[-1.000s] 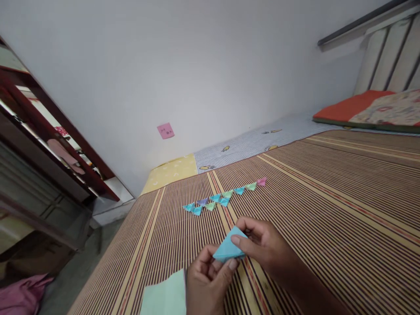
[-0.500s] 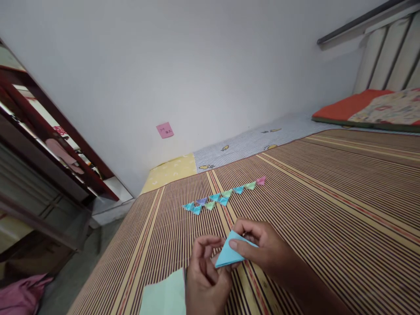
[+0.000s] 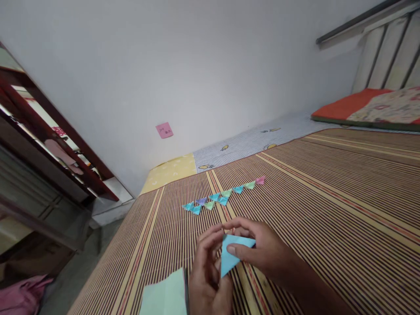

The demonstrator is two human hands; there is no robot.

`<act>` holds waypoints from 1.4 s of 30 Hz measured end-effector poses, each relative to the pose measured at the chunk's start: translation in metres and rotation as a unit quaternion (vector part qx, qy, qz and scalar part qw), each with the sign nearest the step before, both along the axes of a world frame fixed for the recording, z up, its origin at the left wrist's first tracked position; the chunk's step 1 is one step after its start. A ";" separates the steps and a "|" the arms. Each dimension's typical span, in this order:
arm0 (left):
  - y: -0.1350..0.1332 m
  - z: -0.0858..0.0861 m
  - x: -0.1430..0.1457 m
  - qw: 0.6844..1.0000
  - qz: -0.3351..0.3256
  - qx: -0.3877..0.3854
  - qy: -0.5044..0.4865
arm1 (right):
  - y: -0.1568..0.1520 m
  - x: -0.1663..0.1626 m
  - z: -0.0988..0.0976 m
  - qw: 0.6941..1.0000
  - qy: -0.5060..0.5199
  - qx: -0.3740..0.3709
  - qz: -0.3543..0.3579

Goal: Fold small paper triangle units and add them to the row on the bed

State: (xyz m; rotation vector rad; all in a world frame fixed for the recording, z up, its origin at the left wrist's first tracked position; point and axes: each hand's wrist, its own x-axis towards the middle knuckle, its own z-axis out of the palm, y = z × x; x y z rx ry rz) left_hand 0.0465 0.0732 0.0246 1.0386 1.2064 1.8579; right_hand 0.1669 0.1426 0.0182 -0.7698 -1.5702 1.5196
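A folded blue paper triangle [image 3: 233,253] hangs just above a striped brown mat [image 3: 328,197], pinched between both my hands. My right hand [image 3: 262,251] grips its right side, thumb on top. My left hand [image 3: 208,273] holds its left edge, fingers curled up beside it. Farther away on the mat lies a row of several small folded paper triangles [image 3: 223,197] in blue, green, purple and pink.
A pale green paper sheet [image 3: 164,297] lies on the mat at my left wrist. A pink sticky note [image 3: 164,130] is stuck to the white wall. A dark red shelf [image 3: 55,144] stands at the left, and an orange pillow [image 3: 367,105] lies far right.
The blue triangle has turned between my fingers, its point now hanging down. My left fingers have risen alongside it and my right hand has shifted slightly.
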 end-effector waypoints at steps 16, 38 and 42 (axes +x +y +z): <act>-0.004 0.000 0.003 0.993 0.061 0.045 0.093 | 0.002 -0.009 -0.009 0.988 0.141 -0.063 -0.016; -0.002 -0.007 -0.016 0.992 0.042 -0.099 0.067 | -0.007 -0.008 0.003 0.997 0.066 0.038 -0.014; -0.002 -0.009 -0.013 0.990 0.060 -0.093 0.091 | -0.008 -0.008 0.003 0.998 0.036 0.057 -0.013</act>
